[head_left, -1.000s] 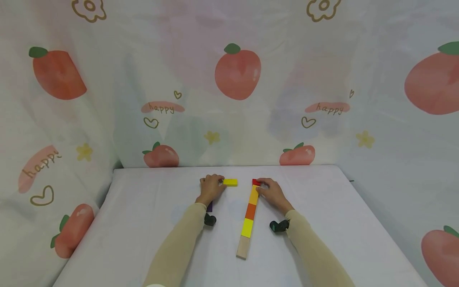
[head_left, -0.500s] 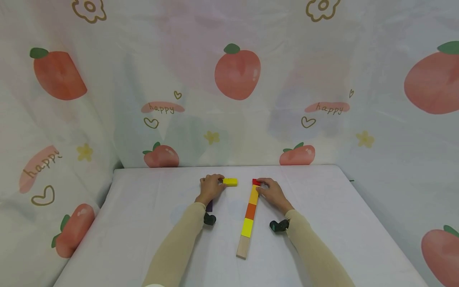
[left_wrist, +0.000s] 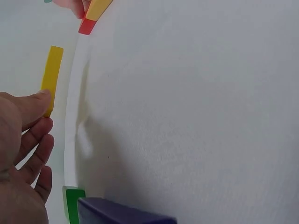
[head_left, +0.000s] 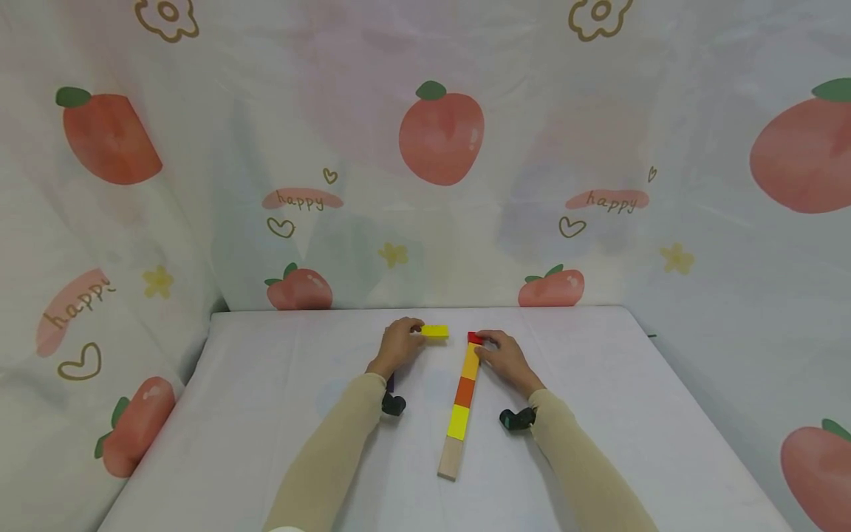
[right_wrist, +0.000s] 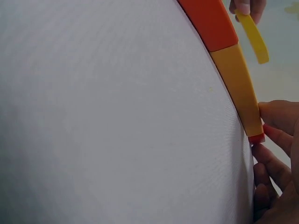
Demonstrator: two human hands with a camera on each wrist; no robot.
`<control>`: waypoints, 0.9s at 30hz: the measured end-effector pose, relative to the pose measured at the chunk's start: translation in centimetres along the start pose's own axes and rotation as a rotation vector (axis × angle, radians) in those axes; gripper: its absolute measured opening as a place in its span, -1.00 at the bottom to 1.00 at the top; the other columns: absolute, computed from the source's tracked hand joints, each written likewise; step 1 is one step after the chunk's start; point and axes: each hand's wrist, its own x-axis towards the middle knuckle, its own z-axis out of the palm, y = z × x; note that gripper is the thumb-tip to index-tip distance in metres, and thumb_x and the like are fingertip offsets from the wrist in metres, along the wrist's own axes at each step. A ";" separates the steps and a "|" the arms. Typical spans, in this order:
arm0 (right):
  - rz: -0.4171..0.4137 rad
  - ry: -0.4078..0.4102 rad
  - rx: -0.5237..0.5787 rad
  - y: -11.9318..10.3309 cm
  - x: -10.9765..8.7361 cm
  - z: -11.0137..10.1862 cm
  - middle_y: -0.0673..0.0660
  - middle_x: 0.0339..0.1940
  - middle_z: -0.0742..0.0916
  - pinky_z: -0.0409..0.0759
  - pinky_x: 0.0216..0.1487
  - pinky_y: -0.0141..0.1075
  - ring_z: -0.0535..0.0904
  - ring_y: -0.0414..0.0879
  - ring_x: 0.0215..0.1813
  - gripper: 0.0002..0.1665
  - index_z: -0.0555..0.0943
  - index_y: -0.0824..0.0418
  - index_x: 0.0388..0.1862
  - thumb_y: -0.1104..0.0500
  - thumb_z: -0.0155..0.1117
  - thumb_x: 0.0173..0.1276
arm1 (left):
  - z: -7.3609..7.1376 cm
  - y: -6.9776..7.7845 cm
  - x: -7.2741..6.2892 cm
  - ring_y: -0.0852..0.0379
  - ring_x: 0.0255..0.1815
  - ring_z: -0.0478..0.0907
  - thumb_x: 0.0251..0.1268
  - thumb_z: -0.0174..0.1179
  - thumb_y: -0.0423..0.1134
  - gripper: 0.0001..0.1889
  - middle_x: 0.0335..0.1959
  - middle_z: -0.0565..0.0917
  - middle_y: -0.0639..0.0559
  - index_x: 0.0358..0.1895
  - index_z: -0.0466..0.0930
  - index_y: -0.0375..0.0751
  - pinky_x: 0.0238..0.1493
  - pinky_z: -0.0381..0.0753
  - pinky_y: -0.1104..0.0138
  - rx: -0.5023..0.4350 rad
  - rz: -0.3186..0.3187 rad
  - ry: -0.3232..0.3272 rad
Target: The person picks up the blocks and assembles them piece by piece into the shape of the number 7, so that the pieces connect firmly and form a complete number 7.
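Observation:
My left hand (head_left: 397, 346) pinches a yellow block (head_left: 435, 332) by its left end, thumb against fingers, and the block hangs above the table in the left wrist view. A row of blocks runs away from me: plain wood (head_left: 450, 459), yellow (head_left: 458, 422), orange-red (head_left: 465, 392), amber (head_left: 470, 362) and red (head_left: 474, 338) at the far end. Around that far end, my right hand (head_left: 508, 360) holds the red block with its fingers while the thumb touches the amber one. Part of the red block is hidden by the fingers.
Below my left wrist lie a dark purple block (left_wrist: 119, 212) and a green block (left_wrist: 73, 204), both mostly hidden in the head view. The white table (head_left: 585, 473) meets a fruit-printed cloth wall (head_left: 439, 244) at its back edge.
My left hand has raised the yellow block and carried it slightly right and away from me, nearer the row. My right hand and the row have stayed in place.

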 end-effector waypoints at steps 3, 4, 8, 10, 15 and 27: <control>0.008 -0.008 -0.003 0.2 0.0 0.0 0.21 0.42 0.46 0.14 0.49 0.20 0.24 0.20 0.49 -0.44 0.46 0.08 0.36 0.02 0.23 0.42 | 0.2 0.4 -0.1 -0.03 0.15 0.54 0.32 0.27 -0.26 -0.62 0.09 0.65 -0.09 0.19 0.57 -0.20 0.28 0.48 0.12 -0.032 -0.007 -0.020; 0.011 -0.010 -0.001 0.2 0.0 0.0 0.21 0.42 0.46 0.14 0.49 0.20 0.23 0.20 0.49 -0.44 0.46 0.08 0.36 0.02 0.23 0.42 | 0.3 0.5 -0.1 -0.03 0.14 0.54 0.32 0.26 -0.27 -0.62 0.09 0.64 -0.10 0.19 0.57 -0.20 0.26 0.50 0.13 -0.040 -0.007 -0.025; 0.029 -0.017 0.013 0.3 0.0 0.1 0.20 0.43 0.45 0.13 0.50 0.20 0.21 0.19 0.50 -0.44 0.45 0.06 0.37 0.01 0.23 0.41 | 0.7 0.9 -0.1 -0.04 0.13 0.54 0.32 0.26 -0.28 -0.63 0.08 0.64 -0.11 0.19 0.58 -0.20 0.24 0.52 0.13 -0.041 -0.007 -0.029; 0.025 -0.013 0.011 0.4 0.0 0.1 0.19 0.43 0.45 0.13 0.50 0.20 0.22 0.19 0.50 -0.44 0.46 0.06 0.37 0.01 0.23 0.42 | 1.0 1.0 0.0 -0.02 0.12 0.54 0.32 0.26 -0.28 -0.63 0.07 0.64 -0.10 0.18 0.58 -0.19 0.23 0.53 0.14 -0.041 -0.009 -0.027; 0.018 -0.007 -0.009 0.4 0.1 0.1 0.18 0.43 0.46 0.12 0.50 0.19 0.22 0.19 0.50 -0.45 0.46 0.05 0.36 0.00 0.22 0.42 | 1.9 1.2 0.3 0.00 0.05 0.55 0.32 0.26 -0.29 -0.65 0.03 0.66 -0.09 0.16 0.60 -0.21 0.21 0.53 0.16 -0.054 0.008 -0.014; 0.024 -0.012 0.013 0.3 0.1 -0.1 0.19 0.43 0.45 0.13 0.50 0.19 0.23 0.19 0.50 -0.44 0.46 0.05 0.36 0.01 0.23 0.41 | 3.4 2.1 0.2 0.07 0.07 0.53 0.35 0.24 -0.22 -0.63 0.03 0.64 -0.02 0.19 0.57 -0.14 0.29 0.49 0.18 -0.078 -0.081 -0.035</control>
